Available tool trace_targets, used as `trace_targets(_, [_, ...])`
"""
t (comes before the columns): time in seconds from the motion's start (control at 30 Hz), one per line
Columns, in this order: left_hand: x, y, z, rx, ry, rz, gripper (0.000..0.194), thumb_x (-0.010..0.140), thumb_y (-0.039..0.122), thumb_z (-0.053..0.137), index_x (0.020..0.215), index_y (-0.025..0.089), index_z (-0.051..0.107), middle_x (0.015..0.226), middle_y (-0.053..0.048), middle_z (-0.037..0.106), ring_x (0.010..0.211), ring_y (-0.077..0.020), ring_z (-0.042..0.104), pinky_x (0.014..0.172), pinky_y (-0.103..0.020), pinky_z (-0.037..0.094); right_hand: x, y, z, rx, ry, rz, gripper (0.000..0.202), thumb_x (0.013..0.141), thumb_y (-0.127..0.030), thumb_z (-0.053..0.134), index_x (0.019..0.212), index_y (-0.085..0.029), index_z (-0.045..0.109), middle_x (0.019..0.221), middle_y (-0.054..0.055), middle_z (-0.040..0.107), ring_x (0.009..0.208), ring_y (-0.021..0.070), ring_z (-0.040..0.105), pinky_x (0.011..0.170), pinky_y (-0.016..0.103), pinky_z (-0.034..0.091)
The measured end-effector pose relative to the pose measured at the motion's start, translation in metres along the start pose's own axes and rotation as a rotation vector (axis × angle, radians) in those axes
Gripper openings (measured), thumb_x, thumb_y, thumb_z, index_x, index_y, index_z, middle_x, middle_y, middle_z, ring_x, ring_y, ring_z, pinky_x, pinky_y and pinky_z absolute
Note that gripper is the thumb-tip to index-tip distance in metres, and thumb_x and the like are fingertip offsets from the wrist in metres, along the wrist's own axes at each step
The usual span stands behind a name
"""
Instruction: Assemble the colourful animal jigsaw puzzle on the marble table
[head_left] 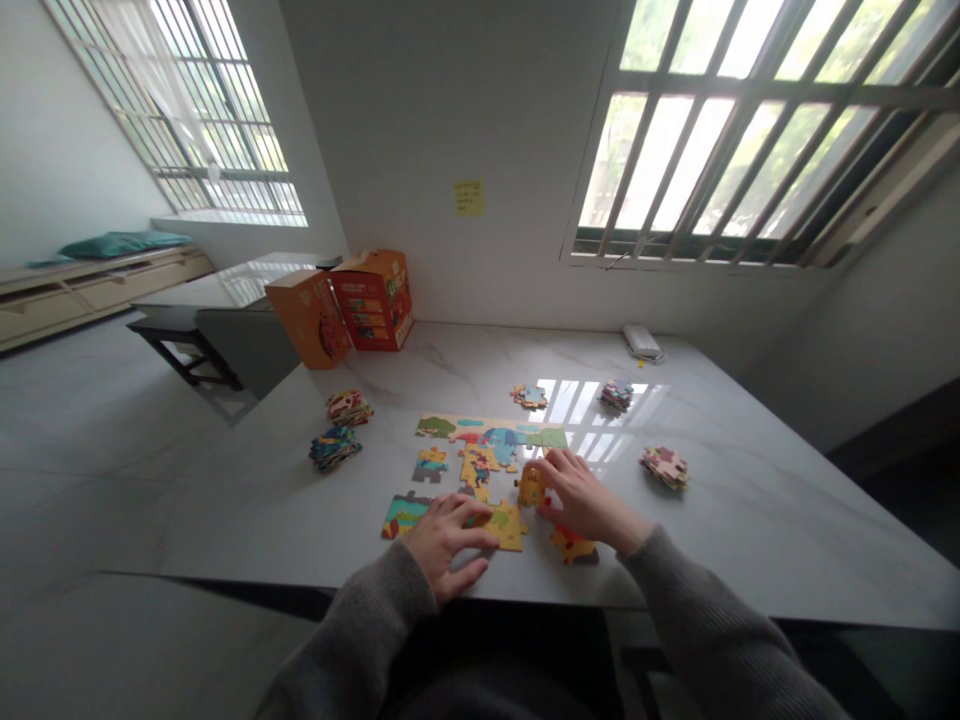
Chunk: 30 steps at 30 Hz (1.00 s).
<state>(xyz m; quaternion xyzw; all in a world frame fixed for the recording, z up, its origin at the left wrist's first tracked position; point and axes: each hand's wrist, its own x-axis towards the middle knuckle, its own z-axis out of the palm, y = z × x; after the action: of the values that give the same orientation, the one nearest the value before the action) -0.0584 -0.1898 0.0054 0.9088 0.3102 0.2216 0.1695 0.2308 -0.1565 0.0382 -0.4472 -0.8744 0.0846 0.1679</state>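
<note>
A partly joined jigsaw puzzle [487,436] with animal pictures lies on the white marbled table. My left hand [452,540] rests with spread fingers on its lower row, covering part of the green and yellow pieces. My right hand [576,492] grips a yellow puzzle piece [531,487] at its right edge, just right of the joined middle pieces. Below that hand sits an orange-red piece [574,546], partly hidden by it. A separate piece with a yellow and teal picture [431,464] lies left of the middle column.
Stacks of puzzle pieces stand at the left [335,447], at the back [530,396] and at the right [665,467]. Two orange boxes [373,300] are at the table's back left corner. A white device [641,342] with a cable lies at the back right.
</note>
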Motion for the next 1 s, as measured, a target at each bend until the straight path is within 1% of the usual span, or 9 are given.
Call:
trace_targets(0.1, [0.0, 0.0, -0.001, 0.009, -0.012, 0.007, 0.029, 0.085, 0.035, 0.059, 0.111, 0.03, 0.071, 0.131, -0.005, 0.059, 0.119, -0.0291, 0.046, 0.106, -0.048, 0.037, -0.001, 0.007, 0.006, 0.157, 0.029, 0.021, 0.059, 0.081, -0.01, 0.064, 0.136, -0.024, 0.048, 0.118, 0.009, 0.05, 0.106, 0.0231, 0.055, 0.097, 0.042, 0.05])
trace_targets(0.2, [0.0, -0.001, 0.0, 0.02, -0.017, 0.015, 0.028, 0.085, 0.034, 0.059, 0.111, 0.03, 0.071, 0.131, -0.005, 0.058, 0.119, -0.0286, 0.046, 0.107, -0.047, 0.038, 0.005, 0.013, 0.01, 0.275, 0.058, 0.058, 0.04, 0.086, -0.009, 0.056, 0.124, -0.022, 0.057, 0.113, 0.008, 0.053, 0.092, 0.0181, 0.059, 0.086, 0.035, 0.053])
trace_targets(0.3, [0.0, -0.003, 0.002, 0.02, -0.008, 0.006, 0.029, 0.084, 0.034, 0.06, 0.111, 0.03, 0.071, 0.127, -0.006, 0.057, 0.117, -0.0289, 0.047, 0.105, -0.047, 0.038, 0.016, 0.015, 0.012, 0.408, 0.098, 0.101, 0.025, 0.093, -0.017, 0.05, 0.115, -0.02, 0.061, 0.097, 0.005, 0.059, 0.076, 0.0147, 0.057, 0.073, 0.03, 0.052])
trace_targets(0.37, [0.0, -0.003, 0.003, 0.016, -0.007, -0.002, 0.03, 0.083, 0.034, 0.061, 0.111, 0.03, 0.071, 0.123, -0.007, 0.057, 0.115, -0.0289, 0.048, 0.104, -0.047, 0.038, 0.027, 0.014, 0.015, 0.515, 0.091, 0.133, 0.024, 0.096, -0.022, 0.048, 0.116, -0.019, 0.061, 0.084, 0.002, 0.061, 0.069, 0.0139, 0.055, 0.065, 0.027, 0.049])
trace_targets(0.43, [-0.001, -0.004, 0.004, 0.01, -0.009, -0.002, 0.031, 0.082, 0.035, 0.062, 0.111, 0.029, 0.071, 0.12, -0.007, 0.056, 0.114, -0.0288, 0.048, 0.104, -0.047, 0.038, 0.038, 0.009, 0.019, 0.552, 0.068, 0.16, 0.026, 0.096, -0.023, 0.049, 0.117, -0.019, 0.062, 0.076, 0.0, 0.061, 0.066, 0.0137, 0.055, 0.062, 0.026, 0.047])
trace_targets(0.53, [-0.001, -0.005, 0.004, -0.005, -0.006, -0.001, 0.032, 0.081, 0.035, 0.062, 0.111, 0.029, 0.071, 0.12, -0.007, 0.056, 0.114, -0.0291, 0.047, 0.104, -0.048, 0.038, 0.051, 0.0, 0.029, 0.463, 0.033, 0.158, 0.028, 0.093, -0.017, 0.049, 0.115, -0.02, 0.066, 0.082, 0.002, 0.067, 0.071, 0.015, 0.06, 0.069, 0.028, 0.049])
trace_targets(0.67, [-0.001, -0.004, 0.003, -0.011, -0.005, -0.004, 0.031, 0.082, 0.037, 0.061, 0.111, 0.029, 0.072, 0.121, -0.008, 0.056, 0.116, -0.0298, 0.046, 0.105, -0.048, 0.038, 0.057, -0.005, 0.039, 0.361, 0.017, 0.059, 0.035, 0.093, -0.01, 0.046, 0.117, -0.022, 0.068, 0.106, 0.007, 0.07, 0.095, 0.0187, 0.064, 0.087, 0.032, 0.051])
trace_targets(0.8, [-0.001, -0.003, 0.003, -0.01, -0.011, -0.011, 0.031, 0.083, 0.037, 0.061, 0.111, 0.029, 0.072, 0.121, -0.007, 0.056, 0.116, -0.0298, 0.046, 0.106, -0.049, 0.037, 0.057, -0.003, 0.044, 0.262, -0.014, 0.041, 0.036, 0.095, -0.01, 0.044, 0.121, -0.021, 0.067, 0.105, 0.009, 0.066, 0.093, 0.0186, 0.063, 0.085, 0.032, 0.051])
trace_targets(1.0, [-0.001, -0.004, 0.004, 0.001, -0.015, -0.004, 0.031, 0.084, 0.038, 0.061, 0.111, 0.029, 0.072, 0.12, -0.008, 0.056, 0.115, -0.0293, 0.047, 0.105, -0.048, 0.039, 0.055, -0.003, 0.047, 0.162, -0.01, 0.062, 0.035, 0.096, -0.011, 0.044, 0.121, -0.021, 0.067, 0.102, 0.008, 0.061, 0.093, 0.0185, 0.061, 0.086, 0.03, 0.049])
